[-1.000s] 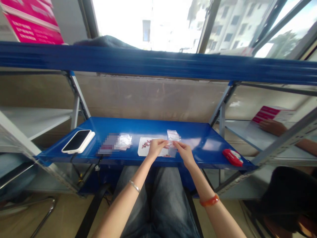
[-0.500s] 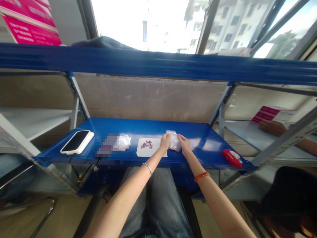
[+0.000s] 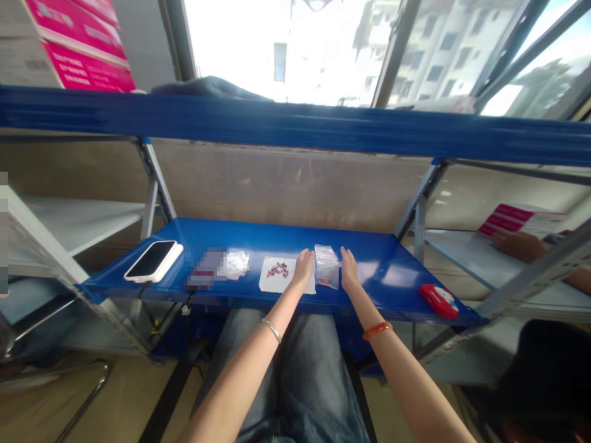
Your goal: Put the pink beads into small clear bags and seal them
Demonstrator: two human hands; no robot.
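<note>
Main item: a stack of clear plastic bags lies on the blue counter, between the two hands, just right of a white sheet. Its upper edges are slightly staggered; reddish bits show at its lower end.

Left hand: fingers extended and held together, palm turned inward, along the stack's left side, partly over the white sheet. Nothing is seen in its grasp. Right hand: likewise straight-fingered and unclosed, just beside the stack's right side, with no item held. Contact between either hand and the bags cannot be confirmed from this view. The facing palms appear set as two walls, an arrangement suited to keeping thin, slippery layers in line without pinching them.

Small red pieces lie scattered on the white sheet; the pale surface presumably makes them easy to see and stops them straying. A loose heap of clear bags lies further left, apart from the sheet, within easy reach of the left hand.

Periphery: a white-cased device with a dark screen lies at the counter's left end, and a red object with a white figure at the right end. Both sit well apart from the hands, which appears to leave the middle for handling.
</note>
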